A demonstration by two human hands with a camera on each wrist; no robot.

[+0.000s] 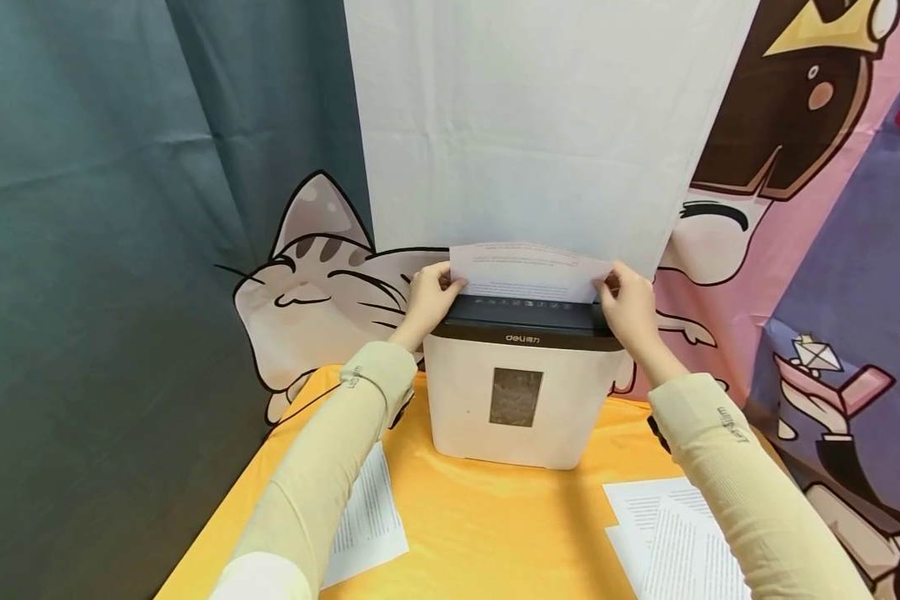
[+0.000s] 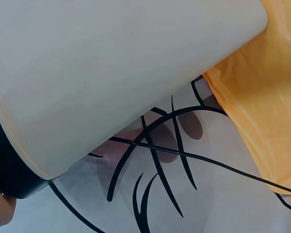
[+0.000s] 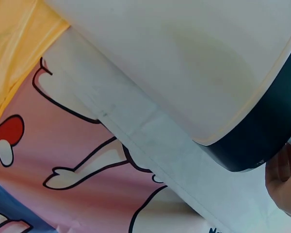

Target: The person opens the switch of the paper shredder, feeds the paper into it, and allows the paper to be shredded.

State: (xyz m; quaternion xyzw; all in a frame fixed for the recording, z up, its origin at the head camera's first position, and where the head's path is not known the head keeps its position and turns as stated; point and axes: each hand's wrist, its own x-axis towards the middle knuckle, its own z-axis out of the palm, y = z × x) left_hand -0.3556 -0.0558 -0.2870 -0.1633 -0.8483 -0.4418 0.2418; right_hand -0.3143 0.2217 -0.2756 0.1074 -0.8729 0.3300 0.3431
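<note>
A white paper shredder (image 1: pixel 465 400) with a dark top stands on the yellow cloth. Over its top a printed sheet of paper (image 1: pixel 525 271) stands upright, its lower edge at the slot area. My left hand (image 1: pixel 431 296) pinches the sheet's left edge between thumb and fingers. At the opposite edge, my right hand (image 1: pixel 630 304) pinches the sheet the same way. In the left wrist view only a bit of the left hand (image 2: pixel 0 208) shows beside the shredder's dark rim. The right wrist view catches the right hand (image 3: pixel 285 182) just under that rim.
Printed sheets (image 1: pixel 367 521) lie on the yellow cloth (image 1: pixel 495 533) at the left, partly under my left sleeve. More printed pages (image 1: pixel 675 533) overlap at the right, by my right forearm. A curtain with cartoon figures hangs close behind the shredder. A black cord (image 2: pixel 223 170) runs beside it.
</note>
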